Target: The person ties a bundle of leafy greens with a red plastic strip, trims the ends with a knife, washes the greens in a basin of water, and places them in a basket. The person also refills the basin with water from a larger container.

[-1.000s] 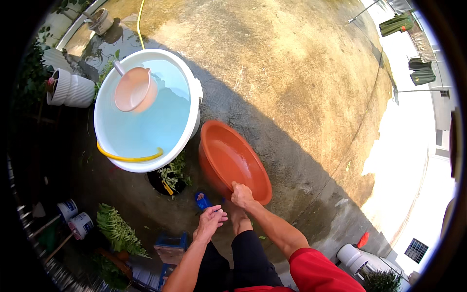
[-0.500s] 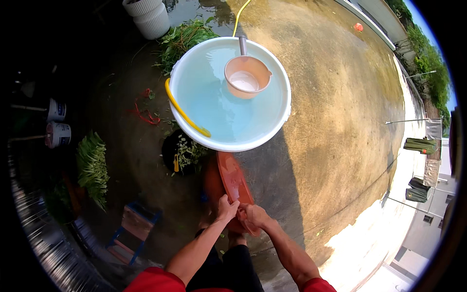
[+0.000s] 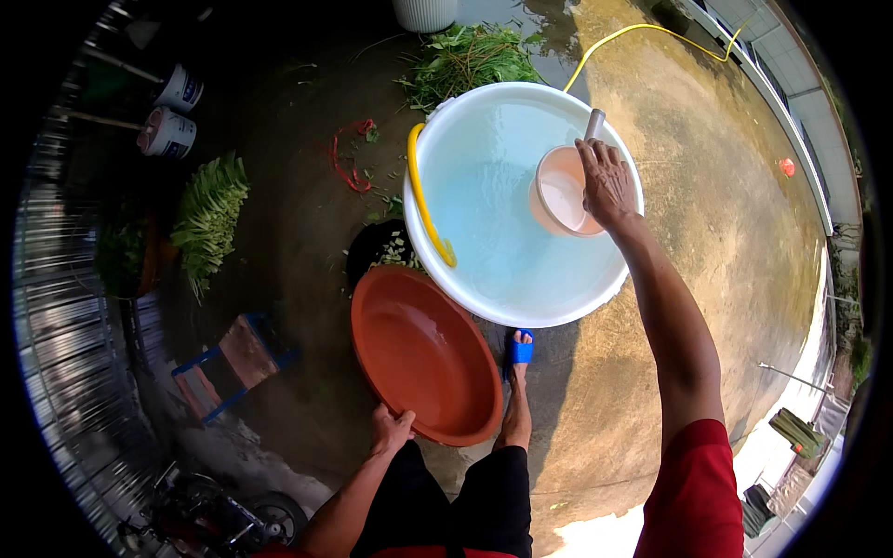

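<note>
A wide reddish-brown plastic basin (image 3: pixel 423 353) tilts in front of my legs, its hollow inside facing up. My left hand (image 3: pixel 393 430) is closed on its near rim, thumb over the edge. Farther off stands a large white tub (image 3: pixel 526 312) filled with clear water. A pale pink dipper (image 3: pixel 556 191) with a grey handle floats at the tub's right side. My right hand (image 3: pixel 609 186) reaches over the tub and closes on the dipper where handle and bowl meet; its palm side is hidden. A yellow hose (image 3: pixel 419 191) hangs over the tub's left rim into the water.
Cut greens (image 3: pixel 474 65) lie heaped behind the tub, and a leafy bundle (image 3: pixel 212 209) lies at left. A dark container (image 3: pixel 372 246) with chopped stems stands by the basin. A low chair (image 3: pixel 237 358) and a motorcycle (image 3: pixel 233 511) are at lower left. My blue slipper (image 3: pixel 522 349) is beside the tub.
My right hand has left the basin and gone up to the dipper. The basin, held on edge by both hands before, now lies more level in my left hand. The view has shifted.
</note>
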The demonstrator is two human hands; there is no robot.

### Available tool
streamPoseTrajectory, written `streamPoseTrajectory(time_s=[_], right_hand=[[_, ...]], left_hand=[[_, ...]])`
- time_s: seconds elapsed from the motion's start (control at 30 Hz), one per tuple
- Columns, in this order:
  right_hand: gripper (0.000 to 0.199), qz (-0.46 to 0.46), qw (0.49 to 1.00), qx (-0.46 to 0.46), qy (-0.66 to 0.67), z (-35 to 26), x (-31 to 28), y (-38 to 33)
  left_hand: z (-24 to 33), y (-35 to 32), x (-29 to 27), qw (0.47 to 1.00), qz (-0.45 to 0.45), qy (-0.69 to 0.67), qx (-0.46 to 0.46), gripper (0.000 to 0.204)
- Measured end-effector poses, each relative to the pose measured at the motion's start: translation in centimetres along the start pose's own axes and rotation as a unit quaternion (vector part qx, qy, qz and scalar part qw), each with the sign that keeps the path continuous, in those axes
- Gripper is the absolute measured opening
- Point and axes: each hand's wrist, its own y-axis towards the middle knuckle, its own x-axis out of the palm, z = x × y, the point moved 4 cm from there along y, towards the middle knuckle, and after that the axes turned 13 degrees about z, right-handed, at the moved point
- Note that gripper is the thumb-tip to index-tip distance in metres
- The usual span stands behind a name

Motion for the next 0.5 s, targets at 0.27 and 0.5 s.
streamPoseTrajectory(time_s=[0.27,0.5], right_hand=[[0.026,-0.075,0.968,-0.204,-0.124,7.1,6.5,3.5],[0.046,-0.344,0.938,-0.032,0.041,16.2,0.3,-0.4]], left_hand=[[-3.2,-4.0,-0.5,0.992,0.098,-0.059,-0.056,0.036],[-7.5,-4.6,2.9,0.986,0.132,-0.081,-0.06,0.031]])
